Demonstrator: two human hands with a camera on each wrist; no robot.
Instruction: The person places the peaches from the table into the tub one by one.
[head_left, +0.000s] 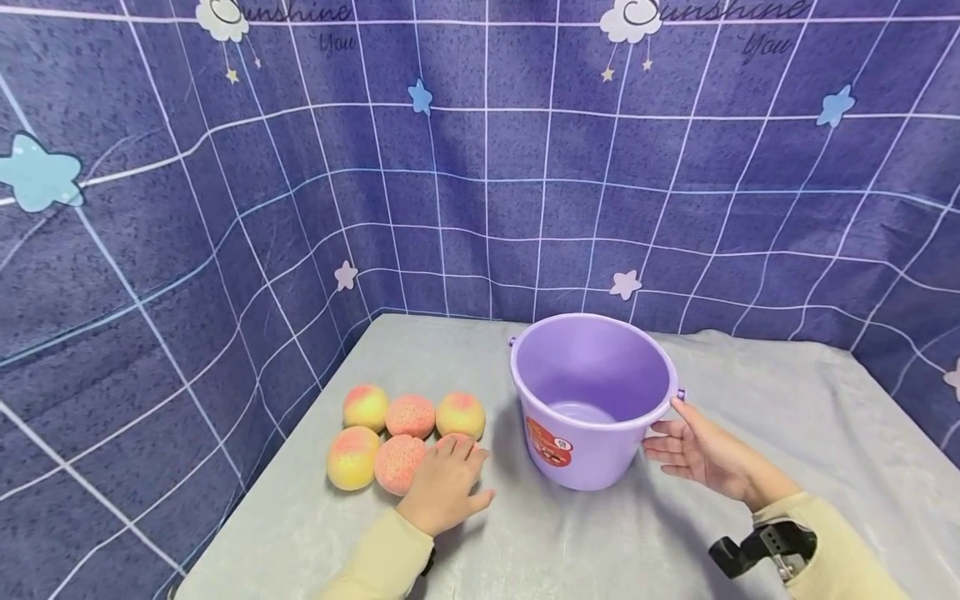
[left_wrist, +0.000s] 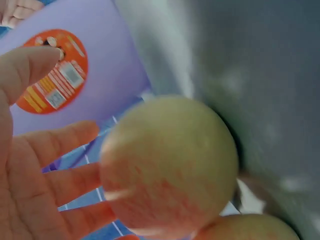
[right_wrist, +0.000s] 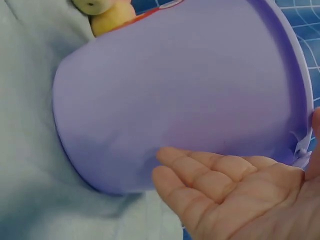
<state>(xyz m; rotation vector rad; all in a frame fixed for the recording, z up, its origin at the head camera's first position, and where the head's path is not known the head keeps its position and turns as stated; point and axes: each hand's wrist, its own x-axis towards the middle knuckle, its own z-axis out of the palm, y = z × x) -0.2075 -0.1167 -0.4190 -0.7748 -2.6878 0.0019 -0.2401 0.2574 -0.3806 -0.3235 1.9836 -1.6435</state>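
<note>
Several peaches sit in two rows on the table's left side. My left hand [head_left: 447,487] reaches over the front-right peach [head_left: 459,442], hiding part of it. In the left wrist view its fingers are spread, their tips right at that peach [left_wrist: 170,167], the thumb held apart. My right hand [head_left: 705,458] is beside a purple bucket [head_left: 592,454], its thumb tip at the rim near the handle knob. In the right wrist view the fingers [right_wrist: 200,172] of this hand lie extended along the bucket wall. The bucket stands upright, and its visible inside holds nothing.
Grey cloth covers the table [head_left: 750,375]. A blue gridded curtain [head_left: 487,167] hangs behind and along the left. The bucket bears an orange-red label [head_left: 549,443] on its near side. A black wrist device [head_left: 765,546] sits at the right sleeve.
</note>
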